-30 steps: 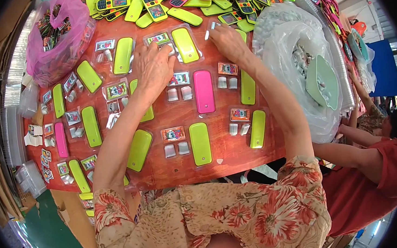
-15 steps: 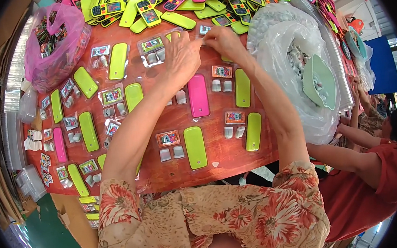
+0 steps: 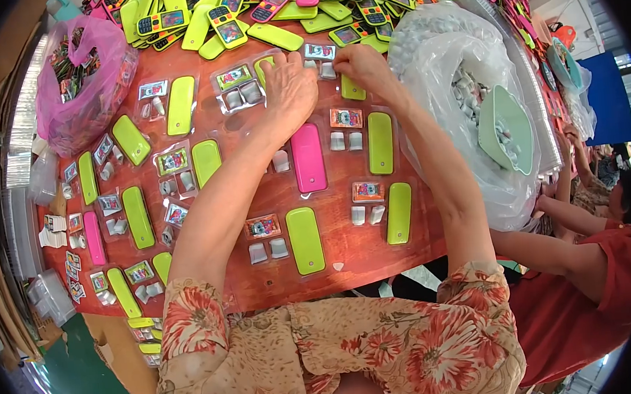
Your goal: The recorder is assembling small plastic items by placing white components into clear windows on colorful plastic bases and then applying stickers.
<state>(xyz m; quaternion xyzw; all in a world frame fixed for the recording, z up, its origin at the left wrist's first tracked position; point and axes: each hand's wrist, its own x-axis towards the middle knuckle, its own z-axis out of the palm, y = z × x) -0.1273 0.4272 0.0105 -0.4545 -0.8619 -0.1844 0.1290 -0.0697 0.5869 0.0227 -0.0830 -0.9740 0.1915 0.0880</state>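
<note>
My left hand (image 3: 292, 89) is at the far middle of the table, back upward, its fingers curled over; whatever is in them is hidden. It partly covers a yellow-green toy phone (image 3: 265, 61) in a clear blister tray. My right hand (image 3: 361, 66) is just to the right, thumb and fingers pinched together beside two small white cylinders (image 3: 328, 71). Above these cylinders lies a small picture packet (image 3: 319, 51). Another yellow-green toy phone (image 3: 352, 88) shows partly under my right hand. A pink toy phone (image 3: 309, 159) lies in a tray nearer me.
More trays with phones, packets and white pieces spread across the red table (image 3: 271, 200). A heap of toy phones (image 3: 241, 10) lies at the back. On the left stands a pink bag (image 3: 86, 104) of packets; on the right, a clear bag (image 3: 445, 105) and green scoop (image 3: 496, 134). Another person (image 3: 581, 272) sits at right.
My hands have drawn apart slightly, the right fingers lowering beside the white cylinders, which now show below the packet. The whole view has shifted a little.
</note>
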